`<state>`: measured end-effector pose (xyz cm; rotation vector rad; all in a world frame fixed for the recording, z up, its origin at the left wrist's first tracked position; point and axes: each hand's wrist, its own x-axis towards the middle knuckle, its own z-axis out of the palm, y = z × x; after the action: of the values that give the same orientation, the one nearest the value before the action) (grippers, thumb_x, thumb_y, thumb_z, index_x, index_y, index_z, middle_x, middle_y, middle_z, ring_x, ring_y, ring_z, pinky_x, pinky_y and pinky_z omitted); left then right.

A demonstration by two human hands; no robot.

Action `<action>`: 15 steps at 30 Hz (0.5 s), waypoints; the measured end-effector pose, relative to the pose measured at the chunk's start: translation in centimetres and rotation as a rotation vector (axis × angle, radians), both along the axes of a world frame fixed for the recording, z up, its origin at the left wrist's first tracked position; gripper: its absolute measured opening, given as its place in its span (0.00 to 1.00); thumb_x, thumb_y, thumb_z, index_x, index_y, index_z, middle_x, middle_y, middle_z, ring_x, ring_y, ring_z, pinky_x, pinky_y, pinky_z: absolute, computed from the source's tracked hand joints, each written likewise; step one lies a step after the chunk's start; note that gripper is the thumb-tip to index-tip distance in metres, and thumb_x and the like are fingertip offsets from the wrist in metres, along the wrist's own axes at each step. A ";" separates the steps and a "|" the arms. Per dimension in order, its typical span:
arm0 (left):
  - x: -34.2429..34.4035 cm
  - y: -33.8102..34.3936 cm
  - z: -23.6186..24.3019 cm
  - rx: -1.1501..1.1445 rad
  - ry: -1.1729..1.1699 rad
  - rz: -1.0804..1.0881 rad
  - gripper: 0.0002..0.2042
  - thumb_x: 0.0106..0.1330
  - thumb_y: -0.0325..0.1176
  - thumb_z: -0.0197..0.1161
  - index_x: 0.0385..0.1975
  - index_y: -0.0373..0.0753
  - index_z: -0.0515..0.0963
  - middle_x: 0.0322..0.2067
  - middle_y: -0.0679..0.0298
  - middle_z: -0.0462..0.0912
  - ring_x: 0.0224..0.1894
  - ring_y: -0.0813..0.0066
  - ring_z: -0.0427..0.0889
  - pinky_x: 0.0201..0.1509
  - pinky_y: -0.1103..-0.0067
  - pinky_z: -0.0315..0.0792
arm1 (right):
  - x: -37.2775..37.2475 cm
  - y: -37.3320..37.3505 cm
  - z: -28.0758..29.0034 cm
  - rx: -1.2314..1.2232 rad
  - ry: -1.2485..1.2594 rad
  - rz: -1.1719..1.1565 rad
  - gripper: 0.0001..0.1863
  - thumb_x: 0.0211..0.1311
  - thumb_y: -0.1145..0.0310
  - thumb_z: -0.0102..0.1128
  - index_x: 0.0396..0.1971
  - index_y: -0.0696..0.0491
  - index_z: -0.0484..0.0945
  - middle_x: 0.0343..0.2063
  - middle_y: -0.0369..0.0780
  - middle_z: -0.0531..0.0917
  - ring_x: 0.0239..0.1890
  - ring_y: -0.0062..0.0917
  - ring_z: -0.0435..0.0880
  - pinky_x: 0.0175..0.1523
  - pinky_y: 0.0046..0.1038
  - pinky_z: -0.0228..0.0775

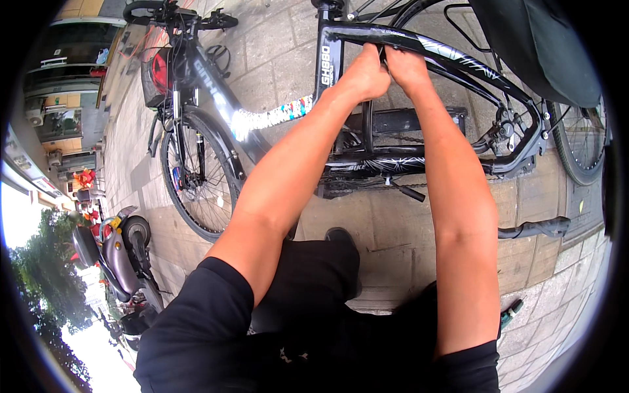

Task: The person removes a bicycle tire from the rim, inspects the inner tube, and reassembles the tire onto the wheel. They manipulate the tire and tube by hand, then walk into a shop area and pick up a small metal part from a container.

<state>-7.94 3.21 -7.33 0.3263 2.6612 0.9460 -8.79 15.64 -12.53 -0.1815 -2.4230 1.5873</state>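
Observation:
A black electric bicycle with white graphics stands in front of me. Both of my hands are close together just under its upper frame bar. My left hand is closed, its thumb pressed toward the bar. Right beside it, my right hand is closed too, the fingers curled up behind the bar. A thin dark strand shows between the two hands, but what the fingers grip is hidden. Below my hands are a long black battery case and the lower frame tube with the chain.
The silver-grey front frame, patterned tape, front wheel and basket are at the left. A dark bag-like cover hangs over the rear wheel. A pedal sticks out toward me. A scooter is parked farther left.

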 end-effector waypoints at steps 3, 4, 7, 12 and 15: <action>-0.1 0.4 -0.8 0.060 0.066 0.024 0.21 0.66 0.24 0.53 0.60 0.26 0.66 0.47 0.40 0.83 0.54 0.51 0.83 0.59 0.67 0.74 | 0.0 0.3 -0.8 -0.066 0.075 -0.025 0.21 0.64 0.57 0.59 0.47 0.58 0.82 0.45 0.54 0.86 0.50 0.52 0.84 0.57 0.40 0.75; -0.2 0.2 -0.9 0.081 0.049 0.027 0.21 0.66 0.24 0.53 0.59 0.26 0.67 0.47 0.41 0.83 0.53 0.52 0.83 0.58 0.67 0.74 | 0.4 0.1 -0.5 -0.110 0.048 -0.035 0.20 0.64 0.57 0.59 0.46 0.59 0.82 0.43 0.54 0.87 0.49 0.50 0.85 0.55 0.39 0.76; -0.2 0.3 -0.6 0.088 -0.012 0.049 0.20 0.67 0.25 0.53 0.59 0.27 0.67 0.45 0.42 0.84 0.50 0.53 0.83 0.57 0.67 0.74 | 0.5 0.3 0.2 -0.154 -0.037 -0.059 0.20 0.63 0.57 0.60 0.44 0.59 0.84 0.40 0.53 0.88 0.46 0.47 0.87 0.53 0.37 0.77; 0.1 0.5 -0.1 -0.009 0.048 0.052 0.22 0.67 0.26 0.55 0.60 0.27 0.66 0.48 0.38 0.83 0.51 0.51 0.84 0.53 0.67 0.76 | 0.5 0.1 1.3 -0.022 -0.019 -0.065 0.24 0.65 0.53 0.58 0.48 0.58 0.83 0.46 0.56 0.86 0.55 0.49 0.84 0.59 0.38 0.74; -0.5 0.5 -0.3 0.005 0.017 0.006 0.22 0.67 0.26 0.54 0.60 0.26 0.66 0.49 0.38 0.83 0.53 0.49 0.84 0.56 0.65 0.75 | 0.7 0.1 1.3 -0.055 -0.069 -0.048 0.25 0.66 0.52 0.58 0.52 0.57 0.81 0.51 0.56 0.84 0.58 0.51 0.82 0.61 0.39 0.73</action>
<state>-8.48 3.67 -7.64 0.3285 2.6770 0.9556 -8.04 15.76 -11.23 -0.3065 -2.4076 1.6542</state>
